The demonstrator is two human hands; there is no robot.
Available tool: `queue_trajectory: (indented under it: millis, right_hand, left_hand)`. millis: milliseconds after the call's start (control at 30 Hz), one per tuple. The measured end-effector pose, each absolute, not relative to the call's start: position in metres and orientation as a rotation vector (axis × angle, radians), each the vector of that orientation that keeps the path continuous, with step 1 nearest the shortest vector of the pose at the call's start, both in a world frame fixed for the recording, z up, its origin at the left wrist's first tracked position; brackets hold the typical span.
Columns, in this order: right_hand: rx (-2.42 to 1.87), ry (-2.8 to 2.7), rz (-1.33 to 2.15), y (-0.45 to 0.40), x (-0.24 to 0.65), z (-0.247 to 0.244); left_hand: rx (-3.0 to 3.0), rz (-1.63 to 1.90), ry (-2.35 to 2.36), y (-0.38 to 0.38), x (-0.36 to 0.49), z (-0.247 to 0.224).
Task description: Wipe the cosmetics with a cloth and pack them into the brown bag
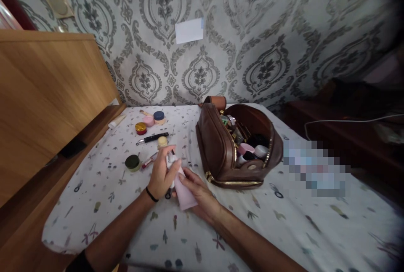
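Observation:
A pale pink tube (184, 192) is held between both hands at the centre. My left hand (162, 174) has its fingers round the tube's white upper end. Lower down, my right hand (202, 196) grips the tube's body, fingers behind it and thumb on its side. Just right of the hands stands an open brown leather bag (216, 141) filled with cosmetics, among them a pink round item (246, 149). Close to my left hand lie a small yellow-lidded jar (162, 141), a dark pink lip tube (149, 161) and a green-lidded jar (132, 162).
Farther back on the patterned sheet (110, 230) are a black pen-like item (152, 138), a gold-lidded red jar (140, 128), a blue-lidded jar (159, 117) and a cream tube (116, 121). A wooden cabinet (53, 108) borders the left side. A pixelated patch covers something right of the bag.

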State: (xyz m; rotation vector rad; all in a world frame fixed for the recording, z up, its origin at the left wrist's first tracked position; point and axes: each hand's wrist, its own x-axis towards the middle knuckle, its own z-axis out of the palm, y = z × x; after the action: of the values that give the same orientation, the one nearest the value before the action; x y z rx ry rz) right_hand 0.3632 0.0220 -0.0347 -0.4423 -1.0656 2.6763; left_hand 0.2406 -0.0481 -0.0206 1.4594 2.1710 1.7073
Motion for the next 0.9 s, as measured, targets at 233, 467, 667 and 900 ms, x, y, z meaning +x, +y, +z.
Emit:
queue_trajectory:
  millis: [233, 467, 667, 900]
  right_hand:
    - [-0.457, -1.071, 2.783, 0.022, 0.362, -0.033]
    - [-0.497, -0.943, 2.818, 0.025, 0.361, -0.034]
    - [-0.570, -0.958, 2.745, 0.025, 0.359, -0.035]
    - [-0.483, -1.126, 2.826, 0.023, 0.361, -0.041]
  left_hand:
    - [0.919, 1.963, 1.993, -0.045, 0.221, -0.018]
    - [0.491, 1.987, 1.318, -0.043, 0.241, -0.005]
    - [0.414, 1.931, 1.123, -0.044, 0.246, -0.007]
    - [0.225, 2.149, 1.012, -0.045, 0.220, -0.004]
